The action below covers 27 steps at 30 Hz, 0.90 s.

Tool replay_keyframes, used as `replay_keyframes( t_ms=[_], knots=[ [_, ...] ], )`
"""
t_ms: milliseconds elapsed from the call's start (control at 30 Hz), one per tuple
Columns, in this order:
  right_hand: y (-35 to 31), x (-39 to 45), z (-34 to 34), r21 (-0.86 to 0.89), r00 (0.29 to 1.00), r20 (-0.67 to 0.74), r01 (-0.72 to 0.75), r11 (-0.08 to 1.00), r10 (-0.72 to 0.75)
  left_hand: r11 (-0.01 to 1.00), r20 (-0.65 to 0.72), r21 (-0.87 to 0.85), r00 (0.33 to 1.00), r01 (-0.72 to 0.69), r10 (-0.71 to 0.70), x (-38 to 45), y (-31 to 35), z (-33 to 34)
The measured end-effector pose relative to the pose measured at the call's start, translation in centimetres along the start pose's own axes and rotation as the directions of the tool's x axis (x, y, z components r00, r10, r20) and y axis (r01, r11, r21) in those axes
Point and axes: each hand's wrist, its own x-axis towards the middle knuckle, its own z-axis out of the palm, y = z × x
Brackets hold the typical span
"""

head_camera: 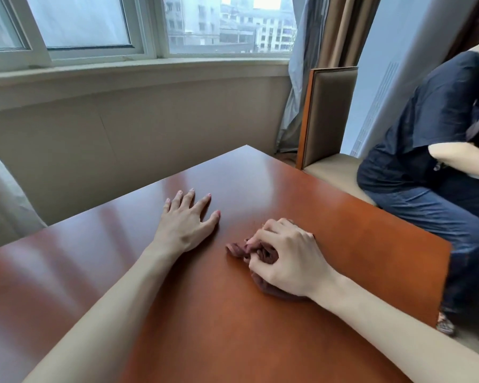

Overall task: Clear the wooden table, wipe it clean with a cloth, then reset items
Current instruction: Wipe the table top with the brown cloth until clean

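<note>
Glossy wooden table [343, 217] beneath window [94, 23]

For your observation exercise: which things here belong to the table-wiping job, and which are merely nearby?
Part of the job:
wooden table
cloth, gripped by the right hand
left hand, flat on the table

Merely nearby:
chair
seated person
window
curtain

On the glossy reddish-brown wooden table [343, 244] the left hand [186, 225] lies flat, fingers spread, toward the far side. To its right and nearer, the right hand [285, 261] rests on a bunched dark-brown cloth [237, 250]. Beyond the table's right corner stands a beige padded chair with a wooden frame [327, 120], where a person in dark-blue clothes [426, 150] sits; a wide white-framed window [94, 31] runs behind.
</note>
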Motion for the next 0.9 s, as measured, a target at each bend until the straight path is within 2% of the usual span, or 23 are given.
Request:
replay_keyframes(
  t_ms=[100,267,400,500,667,800,900],
  knots=[
    [2.7,6.1,1.7,-0.086,0.994,0.016,-0.106,0.991,0.107,1.000,-0.011,-0.016,1.000,-0.006,0.006,0.2,-0.1,0.2],
    [9.3,19.1,6.2,-0.103,0.951,-0.095,-0.302,0.948,0.293,1.000,-0.044,-0.012,0.999,0.005,-0.006,0.6,-0.2,0.3],
    [12.8,27.9,9.5,-0.133,0.918,-0.153,-0.386,0.913,0.366,1.000,-0.070,0.010,0.997,0.018,-0.017,0.8,-0.5,0.6],
    [13.7,30.9,10.5,-0.138,0.902,-0.154,-0.424,0.895,0.404,1.000,-0.076,0.000,0.997,0.020,-0.020,0.7,-0.4,0.7],
    [11.6,25.6,8.3,-0.116,0.922,-0.107,-0.383,0.917,0.371,1.000,-0.039,0.009,0.999,0.027,-0.026,0.5,-0.2,0.2],
    [6.7,14.9,4.7,-0.083,0.954,-0.049,-0.299,0.951,0.295,0.999,0.009,0.034,1.000,0.027,-0.028,0.4,0.1,0.1],
    [2.8,5.3,1.7,-0.045,0.978,-0.010,-0.209,0.977,0.209,0.990,0.043,0.141,0.999,0.013,-0.020,0.6,1.0,-0.4]
  ],
)
